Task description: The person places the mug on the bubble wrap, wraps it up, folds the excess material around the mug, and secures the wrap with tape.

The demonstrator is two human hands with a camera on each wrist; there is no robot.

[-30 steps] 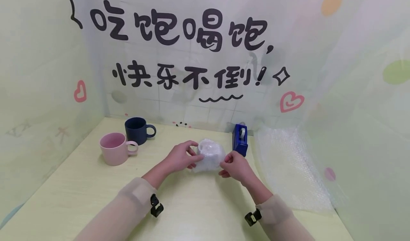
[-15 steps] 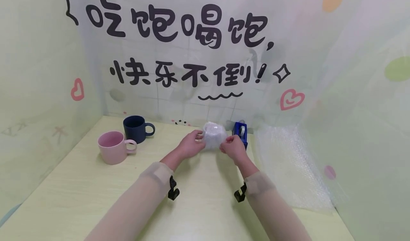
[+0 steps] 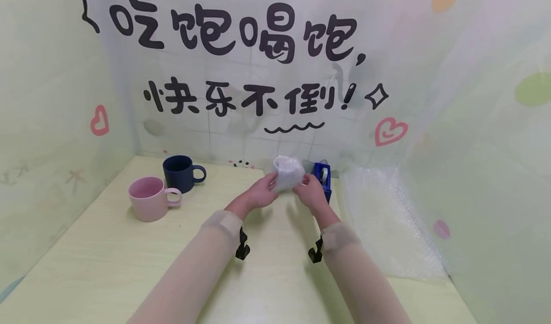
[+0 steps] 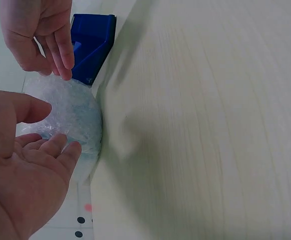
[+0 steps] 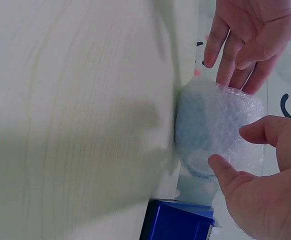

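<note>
A bubble-wrapped bundle (image 3: pixel 290 172) stands at the back of the table, close to the wall. Something bluish shows through the wrap in both wrist views, but its kind is hidden. My left hand (image 3: pixel 261 193) is at the bundle's left side, its fingers relaxed and spread from the thumb. On the other side is my right hand (image 3: pixel 312 193), with its thumb and forefinger at the wrap (image 5: pixel 210 125) and loosely extended. Neither hand visibly curls round the bundle. Just right of it stands a blue tape dispenser (image 3: pixel 324 180).
A pink mug (image 3: pixel 148 202) and a dark blue mug (image 3: pixel 178 174) stand at the back left. Flat sheets of bubble wrap (image 3: pixel 379 228) lie along the right side. A printed sheet wall (image 3: pixel 241 142) borders the table's back edge.
Both hands have moved the bundle away from me, toward the back wall beside the tape dispenser. The fingers are now looser about it. The mugs have stayed in place.
</note>
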